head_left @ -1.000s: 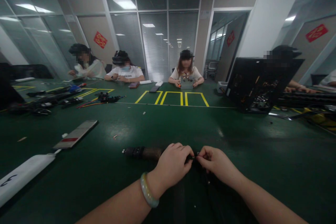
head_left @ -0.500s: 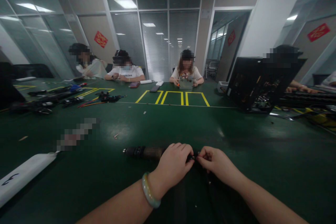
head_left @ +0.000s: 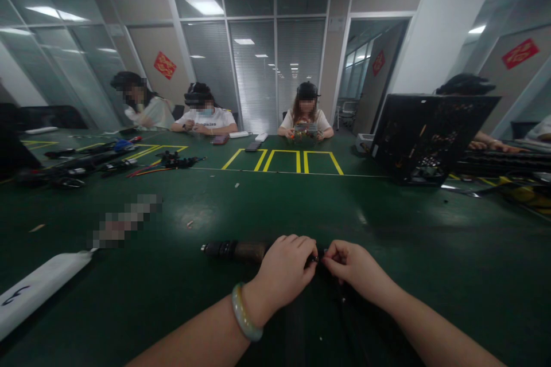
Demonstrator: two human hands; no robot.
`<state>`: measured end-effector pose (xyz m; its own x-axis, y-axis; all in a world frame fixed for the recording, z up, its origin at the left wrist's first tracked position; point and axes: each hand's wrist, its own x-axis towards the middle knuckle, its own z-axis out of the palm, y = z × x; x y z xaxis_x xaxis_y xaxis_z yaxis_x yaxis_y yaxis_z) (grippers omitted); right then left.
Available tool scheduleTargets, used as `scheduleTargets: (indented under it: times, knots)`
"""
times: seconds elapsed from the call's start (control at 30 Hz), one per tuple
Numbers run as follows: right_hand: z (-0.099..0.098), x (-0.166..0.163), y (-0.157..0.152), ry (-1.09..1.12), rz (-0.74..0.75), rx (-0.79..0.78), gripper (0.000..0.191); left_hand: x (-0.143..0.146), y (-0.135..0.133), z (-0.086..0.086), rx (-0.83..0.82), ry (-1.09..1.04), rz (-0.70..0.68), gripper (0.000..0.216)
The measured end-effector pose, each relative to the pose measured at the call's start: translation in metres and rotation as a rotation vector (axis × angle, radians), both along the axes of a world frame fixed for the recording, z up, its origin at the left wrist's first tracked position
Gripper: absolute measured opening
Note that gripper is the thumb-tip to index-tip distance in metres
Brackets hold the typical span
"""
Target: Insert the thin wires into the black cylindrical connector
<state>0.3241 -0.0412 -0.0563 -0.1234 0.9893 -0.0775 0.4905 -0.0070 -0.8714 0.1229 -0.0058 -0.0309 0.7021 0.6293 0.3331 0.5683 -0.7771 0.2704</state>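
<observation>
Pinching shut, fingers of left hand [head_left: 284, 269] and right hand [head_left: 350, 266] grip a dark, ribbed cylinder [head_left: 235, 250].

Our left hand [head_left: 284, 266] and right hand [head_left: 350, 264] meet at the near middle of the desk [head_left: 430, 252]. A dark cylindrical tool [head_left: 235, 250] runs out from under the left hand toward 9 o'clock and bars a sweep that way. Beyond it, from 9 to 10 o'clock, lie a white flat bar [head_left: 38, 287] and a blurred flat item [head_left: 124, 221]. From 12 to 3 o'clock we have bare green surface. An open black case [head_left: 426, 137] stands well apart at 1 o'clock, and dark cords [head_left: 297, 321] lie at 6 o'clock.
</observation>
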Motion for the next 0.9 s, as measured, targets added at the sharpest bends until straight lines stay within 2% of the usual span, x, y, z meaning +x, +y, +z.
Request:
scheduleTargets:
  times: [0.23,0.6,0.9]
  knots:
    - [-0.0027,0.0003,0.0014,0.011,0.001,0.009,0.017,0.0007,-0.0001,-0.0018,-0.006,-0.027,0.012,0.016]
    - [-0.0008,-0.0005,-0.0001,-0.005,0.018,0.015,0.018,0.0,-0.001,0.0028,-0.005,-0.011,-0.025,0.009]
    - [0.0023,0.0,-0.0012,-0.017,0.014,0.002,0.017,-0.0004,-0.0001,-0.0004,-0.001,-0.014,0.001,0.011]
